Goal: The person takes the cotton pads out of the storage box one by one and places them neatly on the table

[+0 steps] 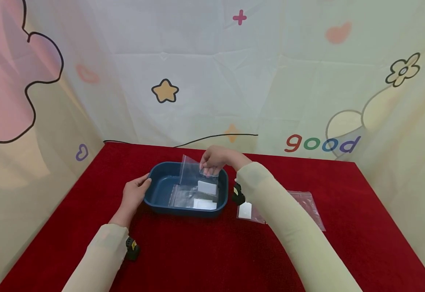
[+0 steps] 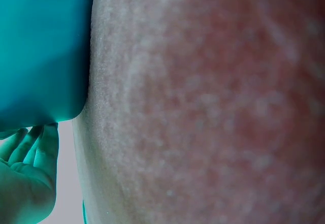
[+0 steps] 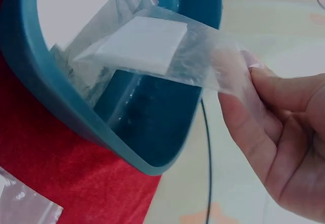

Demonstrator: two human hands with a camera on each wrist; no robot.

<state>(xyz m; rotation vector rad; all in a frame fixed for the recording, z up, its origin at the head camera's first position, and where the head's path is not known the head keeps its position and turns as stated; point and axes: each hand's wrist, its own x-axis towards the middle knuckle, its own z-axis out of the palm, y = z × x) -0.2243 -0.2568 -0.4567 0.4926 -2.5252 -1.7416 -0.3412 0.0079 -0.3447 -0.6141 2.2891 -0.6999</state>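
Observation:
A blue plastic bin (image 1: 157, 207) stands on the red cloth. My left hand (image 1: 135, 192) holds its left end, thumb at the rim and fingers against the outer wall; the left wrist view also shows the left hand (image 2: 30, 178) at the bin's wall (image 2: 40, 56). Above the bin's right part, my right hand (image 1: 215, 159) pinches the edge of a clear zip bag (image 1: 189, 172) with a white square piece (image 3: 144, 41) inside. The bag hangs down into the bin, overlapping another clear bag (image 1: 181, 197) with a white piece that lies in there.
On the cloth right of the bin lie more clear bags (image 1: 308, 205), one with a white piece (image 1: 244, 211), partly hidden by the right forearm. Behind the red table (image 1: 183, 251) hangs a printed curtain (image 1: 205, 109).

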